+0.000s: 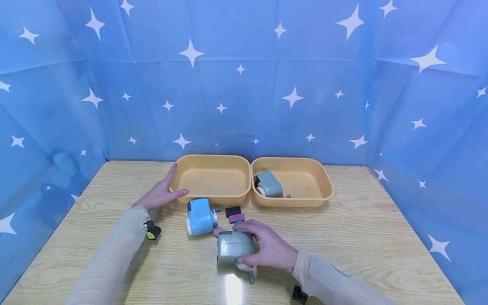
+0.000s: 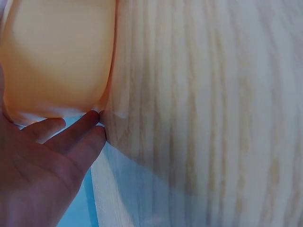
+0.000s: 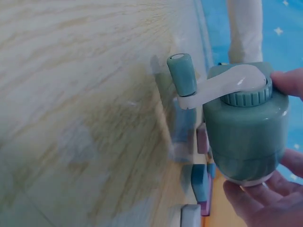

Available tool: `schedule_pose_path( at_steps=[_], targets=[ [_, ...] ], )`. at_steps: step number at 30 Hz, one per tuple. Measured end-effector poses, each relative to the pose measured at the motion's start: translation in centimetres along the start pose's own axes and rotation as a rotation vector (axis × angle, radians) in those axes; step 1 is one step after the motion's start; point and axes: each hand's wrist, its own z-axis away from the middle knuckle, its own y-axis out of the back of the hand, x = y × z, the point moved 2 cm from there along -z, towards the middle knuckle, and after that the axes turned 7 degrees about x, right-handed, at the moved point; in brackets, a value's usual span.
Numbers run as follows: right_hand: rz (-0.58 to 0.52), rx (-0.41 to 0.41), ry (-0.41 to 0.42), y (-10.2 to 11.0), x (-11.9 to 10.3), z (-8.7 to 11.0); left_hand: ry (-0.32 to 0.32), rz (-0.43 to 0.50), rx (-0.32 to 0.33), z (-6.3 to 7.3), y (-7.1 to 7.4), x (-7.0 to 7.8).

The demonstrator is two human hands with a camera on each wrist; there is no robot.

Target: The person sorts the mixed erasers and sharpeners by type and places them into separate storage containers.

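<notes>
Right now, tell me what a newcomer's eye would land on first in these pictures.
First, the two tan trays side by side at the table's far middle, the right one holding a grey-green sharpener. Next, the right hand gripping a second grey-green crank sharpener near the front edge, beside a bright blue sharpener and small dark blocks. The left hand rests open against the left tray's corner.

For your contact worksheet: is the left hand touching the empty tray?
Touching. The head view shows the left hand lying flat against the empty tray, thumb on its front wall; the left wrist view shows fingertips meeting it.
</notes>
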Motion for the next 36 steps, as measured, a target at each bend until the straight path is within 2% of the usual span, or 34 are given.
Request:
schedule_pose_path(
  at_steps=[6, 19, 36],
  targets=[
    [-0.016, 0.020, -0.014, 0.5, -0.3, 0.0, -0.010, -0.001, 0.004, 0.0, -0.1, 0.0],
    [-0.073, 0.077, 0.032, 2.2, -0.6, -0.2, -0.001, 0.007, -0.002, 0.0, 0.0, 0.1],
    [0.007, 0.136, 0.007, 4.9, -0.7, 0.3, -0.008, 0.005, -0.006, 0.1, 0.0, 0.2]
  ],
)
